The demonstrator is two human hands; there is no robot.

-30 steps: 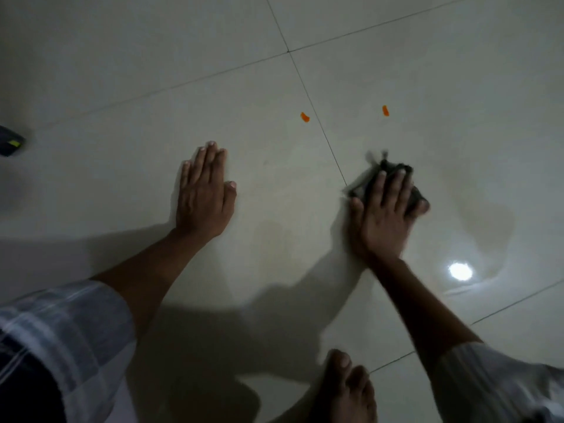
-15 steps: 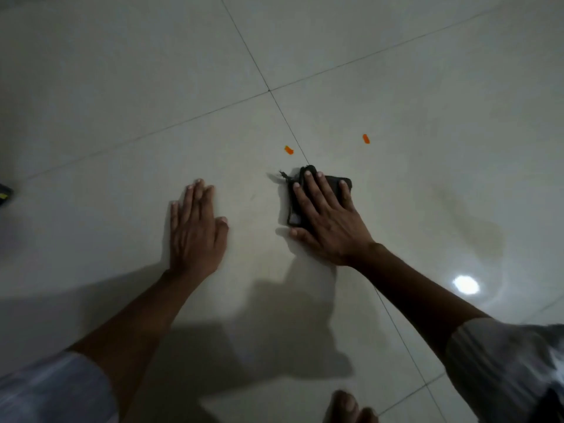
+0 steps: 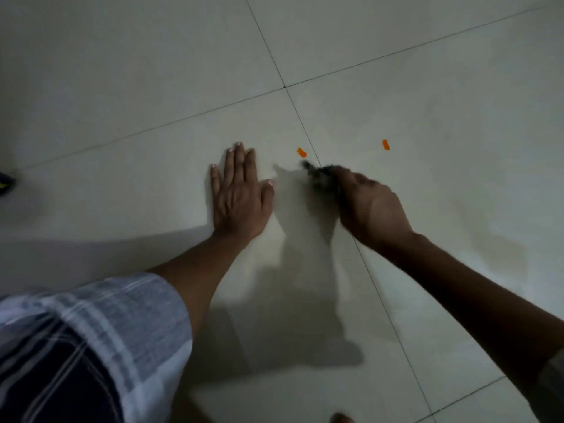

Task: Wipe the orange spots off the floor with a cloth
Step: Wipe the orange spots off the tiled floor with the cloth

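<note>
The frame is dim, darkest at its corners, with the pale floor (image 3: 396,41) lit softly around the centre. Broad shadows of both arms spread over the lower middle. The right hand (image 3: 369,206) and dark cloth (image 3: 320,175) are motion-blurred, while grout lines bow near the edges.

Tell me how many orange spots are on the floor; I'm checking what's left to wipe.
2. One orange spot lies just left of the tile seam, beside the cloth; the other sits farther right. The right hand could hide more.

Dark cloth (image 3: 319,175) blurred, just below left orange spot (image 3: 301,152); right spot (image 3: 386,144) apart.
</note>
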